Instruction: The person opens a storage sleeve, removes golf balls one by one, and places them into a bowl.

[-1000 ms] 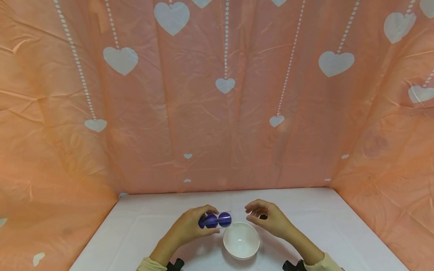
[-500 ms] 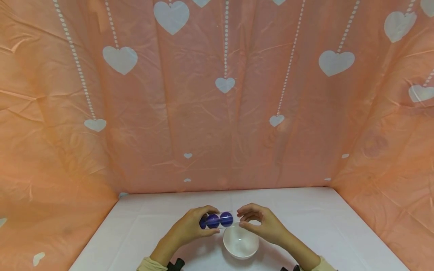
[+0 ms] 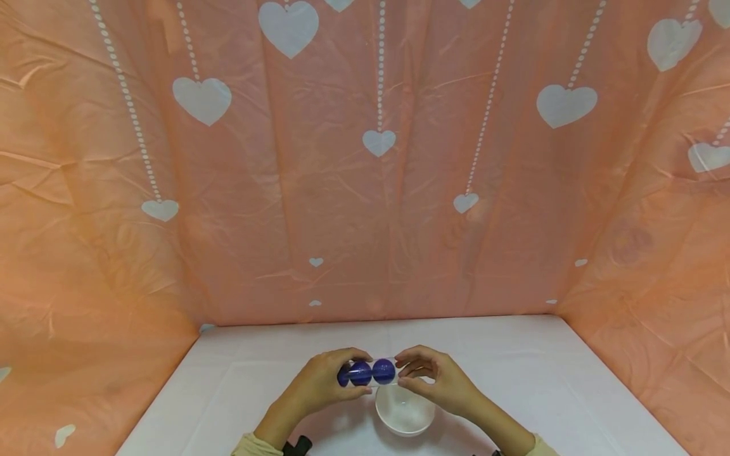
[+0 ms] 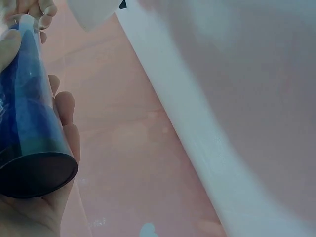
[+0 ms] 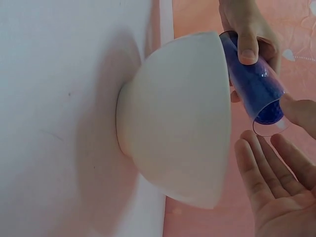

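My left hand (image 3: 322,378) grips a clear tube (image 4: 37,118) with a black end cap (image 4: 39,174). Inside sit several dark blue-purple balls (image 3: 384,371). The tube lies roughly level above a white bowl (image 3: 404,411), its uncapped end pointing right. At that end is my right hand (image 3: 441,383), fingers loosely bent and thumb at the rim. In the right wrist view the thumb (image 5: 298,112) overlaps the rim, while the fingertips lie just beyond it; whether they touch it is hard to tell.
The bowl stands upright on a white-covered table (image 3: 245,354). Orange sheeting (image 3: 342,209) with white hearts hangs behind and at both sides of the table. A black strap piece (image 3: 298,446) shows near the left wrist.
My right hand has moved left, closing the gap to the tube's uncapped end. The tube and its balls have shifted slightly right in my left hand's grip.
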A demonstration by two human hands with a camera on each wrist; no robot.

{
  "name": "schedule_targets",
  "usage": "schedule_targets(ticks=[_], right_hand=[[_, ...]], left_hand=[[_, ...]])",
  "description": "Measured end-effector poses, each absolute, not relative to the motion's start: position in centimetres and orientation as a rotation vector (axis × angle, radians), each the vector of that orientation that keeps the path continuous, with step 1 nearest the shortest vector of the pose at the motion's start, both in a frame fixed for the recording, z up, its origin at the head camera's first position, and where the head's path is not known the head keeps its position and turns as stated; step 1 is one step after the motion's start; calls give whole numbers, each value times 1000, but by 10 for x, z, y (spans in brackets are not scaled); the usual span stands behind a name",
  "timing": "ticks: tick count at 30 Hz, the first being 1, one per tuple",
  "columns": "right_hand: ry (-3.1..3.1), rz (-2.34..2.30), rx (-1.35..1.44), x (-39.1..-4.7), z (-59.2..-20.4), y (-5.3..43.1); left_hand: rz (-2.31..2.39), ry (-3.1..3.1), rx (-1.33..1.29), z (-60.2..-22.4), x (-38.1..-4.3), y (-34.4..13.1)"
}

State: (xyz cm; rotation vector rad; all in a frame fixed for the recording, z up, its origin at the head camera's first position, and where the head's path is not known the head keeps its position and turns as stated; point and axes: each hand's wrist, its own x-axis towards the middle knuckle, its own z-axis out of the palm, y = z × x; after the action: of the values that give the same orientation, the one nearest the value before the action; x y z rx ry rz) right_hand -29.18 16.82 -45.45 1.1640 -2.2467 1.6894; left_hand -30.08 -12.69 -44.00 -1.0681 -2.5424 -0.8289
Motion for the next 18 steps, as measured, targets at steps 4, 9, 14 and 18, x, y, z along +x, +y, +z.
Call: schedule_targets(ticks=[4,9,14,18], right_hand=[[-2249,1691,1161,-291,-455,168],[-2264,1695,1146,-290,-455,167],[-2278,1689,1121,-288,-456,166],[-2282,1697,1101,-286,-455,165]], left_hand=[[-777,-2519,-1048,-440,-299,-127],[-758,-2509,-1033,-439,-298,-128],[-730,-2503,-1027,-438,-297,-128],[-704,-2499,-1036,-436,-296,-129]])
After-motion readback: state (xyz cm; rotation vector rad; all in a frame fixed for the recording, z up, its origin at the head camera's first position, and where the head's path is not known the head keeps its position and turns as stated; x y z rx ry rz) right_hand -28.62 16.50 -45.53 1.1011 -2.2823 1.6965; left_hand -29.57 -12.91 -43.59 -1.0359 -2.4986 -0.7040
